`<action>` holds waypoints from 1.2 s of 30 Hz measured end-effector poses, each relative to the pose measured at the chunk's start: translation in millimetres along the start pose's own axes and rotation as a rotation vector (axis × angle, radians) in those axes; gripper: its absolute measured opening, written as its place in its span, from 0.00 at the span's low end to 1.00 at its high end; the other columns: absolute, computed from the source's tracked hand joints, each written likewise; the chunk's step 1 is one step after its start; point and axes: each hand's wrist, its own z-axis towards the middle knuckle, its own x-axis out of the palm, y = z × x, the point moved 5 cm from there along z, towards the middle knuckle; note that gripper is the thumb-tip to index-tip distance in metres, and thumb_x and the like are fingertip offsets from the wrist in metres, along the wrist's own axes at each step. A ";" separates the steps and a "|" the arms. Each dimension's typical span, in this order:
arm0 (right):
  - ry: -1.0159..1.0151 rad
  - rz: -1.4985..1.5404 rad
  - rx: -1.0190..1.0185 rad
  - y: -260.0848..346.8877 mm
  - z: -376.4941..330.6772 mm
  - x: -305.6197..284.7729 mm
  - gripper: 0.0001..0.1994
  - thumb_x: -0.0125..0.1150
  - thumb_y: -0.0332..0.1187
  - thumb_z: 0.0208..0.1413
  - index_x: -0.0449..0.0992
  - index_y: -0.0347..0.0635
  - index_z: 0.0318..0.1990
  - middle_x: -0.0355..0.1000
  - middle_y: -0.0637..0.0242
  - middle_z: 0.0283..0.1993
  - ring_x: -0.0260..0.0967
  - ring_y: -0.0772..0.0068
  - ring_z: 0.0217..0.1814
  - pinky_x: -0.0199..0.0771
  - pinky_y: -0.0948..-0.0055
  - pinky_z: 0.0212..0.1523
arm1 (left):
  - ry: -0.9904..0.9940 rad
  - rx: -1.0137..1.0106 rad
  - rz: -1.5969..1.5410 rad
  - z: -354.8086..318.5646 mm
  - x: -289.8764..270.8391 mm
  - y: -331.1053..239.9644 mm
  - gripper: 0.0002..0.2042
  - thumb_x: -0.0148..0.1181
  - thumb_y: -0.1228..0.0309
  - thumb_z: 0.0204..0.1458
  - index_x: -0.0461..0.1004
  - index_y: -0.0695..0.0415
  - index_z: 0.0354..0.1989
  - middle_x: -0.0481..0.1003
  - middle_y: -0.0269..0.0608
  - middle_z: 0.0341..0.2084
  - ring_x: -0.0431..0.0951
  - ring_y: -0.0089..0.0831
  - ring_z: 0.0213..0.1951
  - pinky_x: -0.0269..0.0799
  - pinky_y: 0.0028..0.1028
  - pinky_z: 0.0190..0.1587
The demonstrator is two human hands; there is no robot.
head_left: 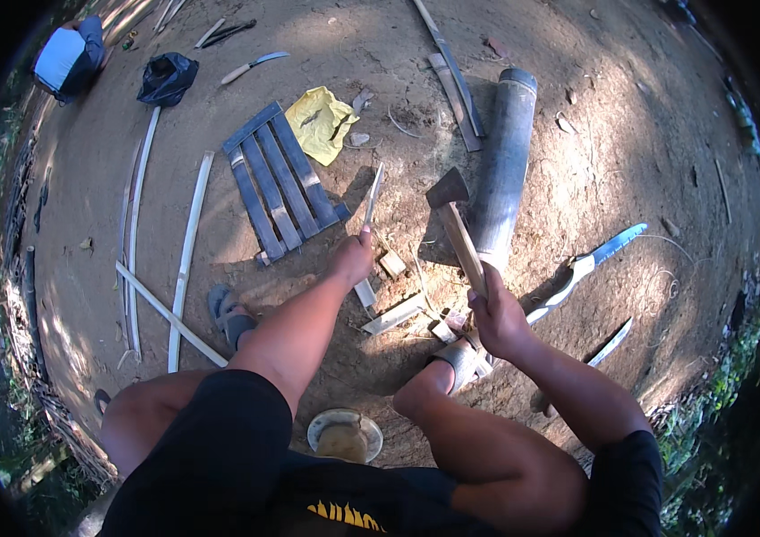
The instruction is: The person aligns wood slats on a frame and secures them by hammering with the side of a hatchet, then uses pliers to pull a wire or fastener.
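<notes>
Left hand (352,258) has its grip closed around a thin bamboo strip (373,195), standing it nearly upright on the dirt ground (630,134). Right hand (498,318) is wrapped tight on the wooden handle of a hatchet (453,215), head raised just beside the strip. A big bamboo pole (505,166) lies right behind, a rack of 5 slats (277,183) to the left, and a saw (590,264) off right.

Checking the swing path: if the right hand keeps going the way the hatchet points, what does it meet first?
Probably the thick dark bamboo culm. The right hand grips the hatchet with its head angled up and away, close beside the culm. Depth is unclear; the head may be above the ground and not touching it.
</notes>
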 end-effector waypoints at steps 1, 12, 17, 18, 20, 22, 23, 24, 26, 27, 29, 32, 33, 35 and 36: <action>-0.020 -0.107 0.015 18.5 27.9 0.7 0.25 0.51 0.29 0.66 0.54 0.31 0.68 0.74 0.32 0.39 0.74 0.28 0.44 0.73 0.44 0.44 | -0.005 -0.014 -0.059 -1.4 -1.7 -4.6 0.37 0.32 0.44 0.69 0.79 0.68 0.39 0.78 0.69 0.43 0.77 0.65 0.49 0.72 0.50 0.54; -0.035 -0.319 -0.133 -25.6 111.1 63.1 0.27 0.48 0.26 0.64 0.51 0.30 0.69 0.73 0.33 0.41 0.73 0.29 0.44 0.74 0.42 0.48 | 0.224 -0.088 -0.061 -4.6 -14.9 -17.2 0.35 0.32 0.46 0.70 0.79 0.68 0.42 0.79 0.66 0.42 0.81 0.60 0.45 0.74 0.50 0.53; -0.199 -0.008 -0.023 48.2 112.7 46.0 0.25 0.48 0.25 0.63 0.54 0.34 0.67 0.73 0.35 0.38 0.73 0.29 0.41 0.71 0.41 0.44 | 0.182 -0.087 -0.064 0.8 -13.1 -0.9 0.35 0.33 0.46 0.69 0.80 0.69 0.40 0.79 0.68 0.41 0.80 0.62 0.47 0.73 0.51 0.54; -0.236 -0.051 -0.097 48.8 114.3 48.9 0.24 0.48 0.25 0.64 0.54 0.33 0.67 0.73 0.36 0.38 0.73 0.30 0.40 0.72 0.43 0.42 | 0.218 -0.124 -0.100 4.0 -14.8 0.4 0.35 0.33 0.47 0.69 0.80 0.70 0.41 0.79 0.69 0.42 0.80 0.62 0.48 0.72 0.51 0.56; -0.316 -0.165 -0.228 32.1 109.8 52.4 0.24 0.50 0.26 0.65 0.55 0.31 0.66 0.74 0.36 0.37 0.74 0.31 0.39 0.73 0.46 0.38 | 0.209 -0.117 -0.168 -4.9 -11.0 -7.9 0.35 0.33 0.47 0.69 0.80 0.70 0.41 0.79 0.69 0.41 0.80 0.62 0.48 0.72 0.50 0.55; -0.095 -0.338 -0.077 -9.0 109.0 61.6 0.25 0.51 0.27 0.64 0.55 0.30 0.66 0.74 0.34 0.37 0.74 0.29 0.41 0.73 0.43 0.42 | 0.262 -0.062 -0.031 -5.3 -17.7 -21.2 0.35 0.33 0.47 0.69 0.80 0.69 0.40 0.79 0.69 0.40 0.80 0.61 0.47 0.73 0.49 0.54; -0.105 -0.319 -0.109 -9.8 107.9 61.6 0.25 0.51 0.28 0.64 0.54 0.30 0.66 0.74 0.33 0.37 0.74 0.29 0.42 0.73 0.42 0.42 | 0.255 -0.071 -0.065 -3.0 -19.0 -22.1 0.35 0.33 0.47 0.69 0.80 0.69 0.39 0.79 0.69 0.40 0.80 0.61 0.47 0.74 0.49 0.54; -0.131 -0.287 -0.110 -13.4 111.5 53.7 0.25 0.50 0.28 0.64 0.55 0.30 0.66 0.74 0.33 0.37 0.74 0.29 0.42 0.73 0.43 0.42 | 0.249 -0.079 -0.100 -0.9 -18.7 -23.5 0.35 0.33 0.47 0.70 0.80 0.69 0.39 0.79 0.69 0.39 0.80 0.61 0.47 0.74 0.49 0.53; -0.130 -0.174 0.012 34.2 117.2 42.5 0.24 0.48 0.26 0.65 0.55 0.31 0.67 0.74 0.33 0.37 0.74 0.28 0.41 0.73 0.43 0.42 | 0.263 -0.130 -0.141 -9.4 -25.2 -15.1 0.33 0.34 0.48 0.70 0.79 0.69 0.39 0.80 0.68 0.38 0.81 0.61 0.45 0.74 0.49 0.52; -0.162 -0.085 -0.026 44.1 120.6 44.0 0.23 0.48 0.25 0.65 0.55 0.33 0.67 0.73 0.33 0.40 0.73 0.27 0.42 0.73 0.43 0.44 | 0.248 -0.143 -0.141 -13.7 -23.6 -10.0 0.33 0.35 0.49 0.70 0.79 0.69 0.39 0.80 0.68 0.38 0.81 0.61 0.45 0.74 0.49 0.51; -0.309 -0.025 -0.137 41.7 111.7 51.5 0.22 0.48 0.25 0.65 0.57 0.33 0.65 0.72 0.32 0.43 0.73 0.27 0.44 0.73 0.45 0.45 | 0.200 -0.133 -0.147 -9.7 -22.8 -11.3 0.33 0.35 0.49 0.70 0.78 0.69 0.39 0.80 0.68 0.38 0.81 0.61 0.45 0.73 0.49 0.51; -0.151 -0.390 -0.255 -31.3 103.7 62.8 0.24 0.49 0.26 0.64 0.54 0.30 0.65 0.71 0.33 0.43 0.73 0.30 0.44 0.73 0.44 0.44 | 0.192 -0.074 -0.214 -5.1 -12.1 -26.7 0.32 0.36 0.49 0.69 0.78 0.70 0.40 0.79 0.69 0.39 0.80 0.62 0.46 0.73 0.50 0.51; -0.130 -0.323 -0.160 -28.8 105.9 66.4 0.24 0.49 0.27 0.65 0.54 0.31 0.65 0.72 0.35 0.40 0.74 0.32 0.42 0.72 0.44 0.41 | 0.198 -0.080 -0.215 -6.3 -12.6 -19.9 0.32 0.37 0.49 0.69 0.78 0.70 0.40 0.79 0.69 0.39 0.80 0.62 0.46 0.73 0.50 0.51; -0.130 -0.181 -0.052 1.1 120.0 60.9 0.23 0.49 0.28 0.66 0.54 0.33 0.65 0.73 0.38 0.37 0.74 0.33 0.39 0.71 0.44 0.38 | 0.184 -0.100 -0.213 2.7 -19.0 -10.2 0.31 0.38 0.50 0.69 0.78 0.71 0.41 0.79 0.70 0.39 0.80 0.62 0.47 0.73 0.50 0.51; -0.131 -0.107 -0.007 14.9 123.8 54.9 0.22 0.49 0.29 0.66 0.55 0.34 0.65 0.73 0.38 0.37 0.74 0.33 0.40 0.71 0.44 0.38 | 0.224 -0.138 -0.245 2.9 -14.7 -3.6 0.32 0.38 0.50 0.69 0.78 0.71 0.42 0.79 0.70 0.39 0.80 0.62 0.47 0.73 0.50 0.51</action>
